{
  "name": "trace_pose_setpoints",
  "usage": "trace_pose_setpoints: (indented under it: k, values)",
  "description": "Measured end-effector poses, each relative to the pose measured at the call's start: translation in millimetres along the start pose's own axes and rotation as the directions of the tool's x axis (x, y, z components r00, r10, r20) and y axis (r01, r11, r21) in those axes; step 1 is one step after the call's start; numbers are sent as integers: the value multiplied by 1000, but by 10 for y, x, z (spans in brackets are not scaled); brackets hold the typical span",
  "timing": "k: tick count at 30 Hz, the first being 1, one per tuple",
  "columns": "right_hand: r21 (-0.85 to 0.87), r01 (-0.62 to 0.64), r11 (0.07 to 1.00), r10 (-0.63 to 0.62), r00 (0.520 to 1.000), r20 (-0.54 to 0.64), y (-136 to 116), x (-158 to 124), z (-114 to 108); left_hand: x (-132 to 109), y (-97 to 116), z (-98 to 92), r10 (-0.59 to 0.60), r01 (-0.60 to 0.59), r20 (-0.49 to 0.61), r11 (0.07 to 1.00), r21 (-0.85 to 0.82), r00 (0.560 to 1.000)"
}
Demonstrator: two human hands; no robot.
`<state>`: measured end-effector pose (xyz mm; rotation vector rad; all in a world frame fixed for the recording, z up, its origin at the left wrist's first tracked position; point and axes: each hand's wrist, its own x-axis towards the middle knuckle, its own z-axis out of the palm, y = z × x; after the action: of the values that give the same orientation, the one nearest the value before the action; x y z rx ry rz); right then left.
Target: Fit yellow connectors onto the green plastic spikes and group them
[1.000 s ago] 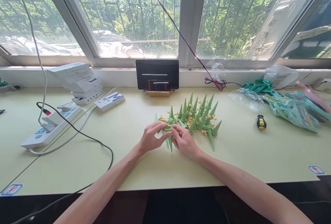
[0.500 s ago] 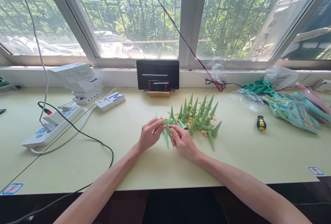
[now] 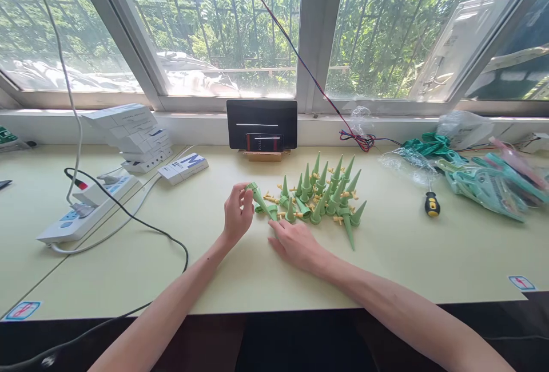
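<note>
My left hand (image 3: 238, 213) is closed on the wide end of a green cone-shaped plant watering spike (image 3: 261, 200), whose tip slants down to the right. My right hand (image 3: 297, 244) rests low over the table, thumb apart from the forefinger. Its fingertips touch or nearly touch another green spike (image 3: 273, 211). Just beyond and to the right of it stands a cluster of several green spikes (image 3: 319, 208), mostly points up, with small yellow valve pieces (image 3: 338, 220) among them. A few spikes in the cluster lie on their sides.
A tablet (image 3: 261, 114) and phone (image 3: 265, 143) stand in a wooden holder at the back. To the left are stacked white boxes (image 3: 137, 131), a power strip (image 3: 90, 212) and a black cable (image 3: 141, 224). On the right lie a screwdriver (image 3: 432, 205) and plastic bags (image 3: 489, 183).
My hands have moved apart. My left hand has lifted left with a spike in it; my right hand has shifted slightly down and its fingers have loosened. A short spike now stands near its fingertips.
</note>
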<state>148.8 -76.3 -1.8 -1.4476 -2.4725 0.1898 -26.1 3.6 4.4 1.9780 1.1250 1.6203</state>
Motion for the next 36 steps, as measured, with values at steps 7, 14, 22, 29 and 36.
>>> trace_pose_setpoints:
  k: [7,14,22,29,36]
  values:
    - [-66,57,996,-55,998,31,-1,1,14,-7,30,25,-49,49,14,999,14,999]
    - [-98,62,993,-65,997,-30,11,-17,84,-6,-22,20,-114,114,2,993,-35,993]
    - [-118,136,984,-154,975,-162,14,-52,113,77,-101,23,-300,263,-96,923,-280,949]
    - [20,247,969,-233,935,-267,23,-97,-200,108,-211,0,-455,393,-119,853,-345,883]
    - [211,117,970,-122,992,10,203,-302,-1206,108,-215,23,-469,408,-134,852,-327,873]
